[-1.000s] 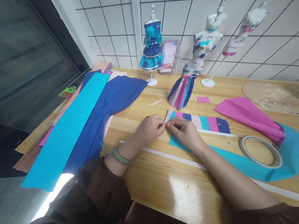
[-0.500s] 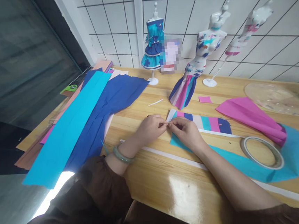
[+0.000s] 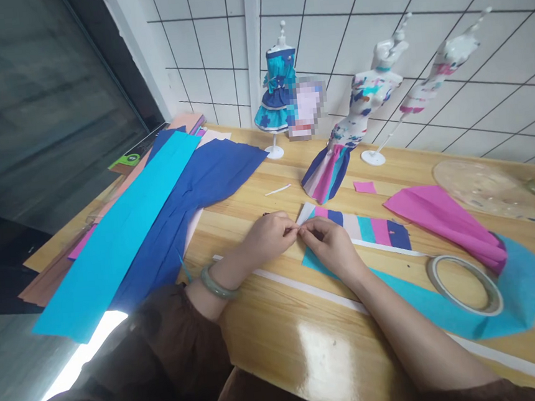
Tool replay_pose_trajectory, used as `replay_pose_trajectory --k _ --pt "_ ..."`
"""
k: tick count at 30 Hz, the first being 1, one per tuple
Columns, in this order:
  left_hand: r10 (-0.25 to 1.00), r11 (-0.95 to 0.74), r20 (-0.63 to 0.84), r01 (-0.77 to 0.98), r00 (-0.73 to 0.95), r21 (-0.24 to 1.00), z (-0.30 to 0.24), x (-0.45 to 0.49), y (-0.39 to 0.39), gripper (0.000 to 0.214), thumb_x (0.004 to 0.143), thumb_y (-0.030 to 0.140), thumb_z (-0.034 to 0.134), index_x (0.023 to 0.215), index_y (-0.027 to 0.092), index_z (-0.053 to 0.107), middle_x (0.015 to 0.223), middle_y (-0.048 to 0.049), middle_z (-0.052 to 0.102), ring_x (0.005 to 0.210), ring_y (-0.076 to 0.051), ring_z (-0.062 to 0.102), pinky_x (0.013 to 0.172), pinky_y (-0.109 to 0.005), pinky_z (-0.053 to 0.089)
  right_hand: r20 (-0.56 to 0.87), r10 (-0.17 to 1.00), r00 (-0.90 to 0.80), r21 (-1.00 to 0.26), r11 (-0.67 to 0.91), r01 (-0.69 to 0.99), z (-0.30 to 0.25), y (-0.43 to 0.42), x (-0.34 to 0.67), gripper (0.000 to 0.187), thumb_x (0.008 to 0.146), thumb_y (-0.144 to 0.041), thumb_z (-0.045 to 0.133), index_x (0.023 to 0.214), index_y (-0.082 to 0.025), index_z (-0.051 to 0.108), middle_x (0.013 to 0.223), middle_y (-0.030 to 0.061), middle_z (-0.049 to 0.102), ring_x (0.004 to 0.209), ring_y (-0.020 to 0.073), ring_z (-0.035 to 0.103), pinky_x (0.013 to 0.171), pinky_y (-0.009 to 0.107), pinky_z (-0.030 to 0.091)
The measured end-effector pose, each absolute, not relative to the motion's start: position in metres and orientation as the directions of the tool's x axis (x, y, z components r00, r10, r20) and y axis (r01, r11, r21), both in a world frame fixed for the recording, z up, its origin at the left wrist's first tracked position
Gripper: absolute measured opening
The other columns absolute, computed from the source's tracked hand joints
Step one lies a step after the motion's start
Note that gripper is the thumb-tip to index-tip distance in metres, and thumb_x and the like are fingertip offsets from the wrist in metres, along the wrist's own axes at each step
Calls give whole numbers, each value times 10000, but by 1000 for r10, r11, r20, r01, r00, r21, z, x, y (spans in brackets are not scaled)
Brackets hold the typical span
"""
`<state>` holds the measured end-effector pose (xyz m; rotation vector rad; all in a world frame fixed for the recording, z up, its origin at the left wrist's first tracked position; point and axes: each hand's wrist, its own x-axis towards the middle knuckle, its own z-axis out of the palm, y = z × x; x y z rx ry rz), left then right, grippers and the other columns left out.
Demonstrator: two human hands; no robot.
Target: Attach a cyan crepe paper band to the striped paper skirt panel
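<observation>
My left hand (image 3: 270,234) and my right hand (image 3: 330,245) meet fingertip to fingertip at the near left corner of a striped paper panel (image 3: 373,229) in white, pink, navy and turquoise. Both pinch something tiny that I cannot make out. The panel lies on a curved turquoise paper strip (image 3: 426,299) on the wooden table (image 3: 318,346). A green bangle (image 3: 213,284) circles my left wrist. A roll of clear tape (image 3: 464,275) lies to the right on the turquoise strip.
Long turquoise (image 3: 125,231) and navy paper sheets (image 3: 201,187) cover the table's left side. Three small mannequins stand at the back: one in a blue dress (image 3: 279,90), one with a striped skirt (image 3: 350,137), one leaning (image 3: 430,83). Folded pink paper (image 3: 442,216) and a clear plastic dish (image 3: 481,182) sit at the right.
Both hands stay pinched together at the panel's corner with only slight finger shifts. The view has tilted a little.
</observation>
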<state>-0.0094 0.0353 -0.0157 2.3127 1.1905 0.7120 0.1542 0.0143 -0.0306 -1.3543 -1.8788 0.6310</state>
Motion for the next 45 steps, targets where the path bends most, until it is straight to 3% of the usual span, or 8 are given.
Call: replay_pose_trajectory --k 15,35,45 --pt "837 -517 249 558 487 648 -20 -10 37 204 777 205 515 601 159 606 622 15 491 591 -97 482 558 -222 338 269 943 -194 -724 331 605 -31 14 154 156 816 -228 495 709 -190 602 728 54 624 724 186 557 695 317 420" --pt "856 -477 225 540 466 694 -19 -8 38 175 760 195 516 687 156 670 654 5 524 593 -102 484 566 -224 361 274 947 -164 -748 318 582 -33 13 154 154 808 -235 508 713 -194 623 739 55 632 727 185 564 674 314 432" --pt "859 -476 224 557 460 681 -21 -8 39 178 759 181 521 618 153 628 625 12 511 595 -101 479 573 -219 354 275 948 -157 -759 315 570 -32 13 153 159 801 -240 515 680 -198 611 732 56 637 719 187 565 660 315 432"
